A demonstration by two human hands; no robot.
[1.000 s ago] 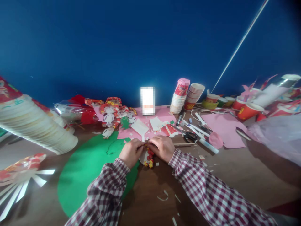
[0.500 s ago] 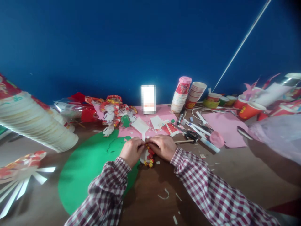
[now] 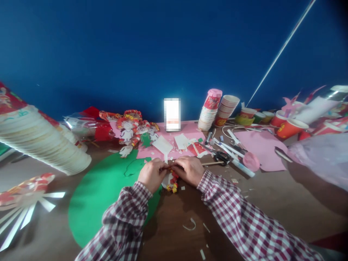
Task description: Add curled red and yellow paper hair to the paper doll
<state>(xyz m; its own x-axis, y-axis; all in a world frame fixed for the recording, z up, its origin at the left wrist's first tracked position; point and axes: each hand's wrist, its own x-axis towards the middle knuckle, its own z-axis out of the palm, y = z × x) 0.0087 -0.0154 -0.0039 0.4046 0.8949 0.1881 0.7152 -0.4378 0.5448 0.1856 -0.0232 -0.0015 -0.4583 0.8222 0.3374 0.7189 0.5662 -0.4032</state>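
The left hand (image 3: 152, 175) and right hand (image 3: 189, 170) pinch the paper piece (image 3: 165, 185) beside the green sheet (image 3: 108, 192); red-and-yellow trim (image 3: 173, 188) edges its right side. Trimming appears partly done; the finger-covered top cannot be judged.

Ornament (image 3: 170, 183) sits lower centre of frame, paper disc (image 3: 95, 203) left of it, scissors (image 3: 222, 157) to right, cup stack (image 3: 46, 139) on surface (image 3: 272, 199) at left edge.

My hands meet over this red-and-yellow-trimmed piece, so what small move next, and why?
Perhaps ease the right hand slightly aside: it and the left hand meet over the top of the trimmed piece, hiding that part from view.
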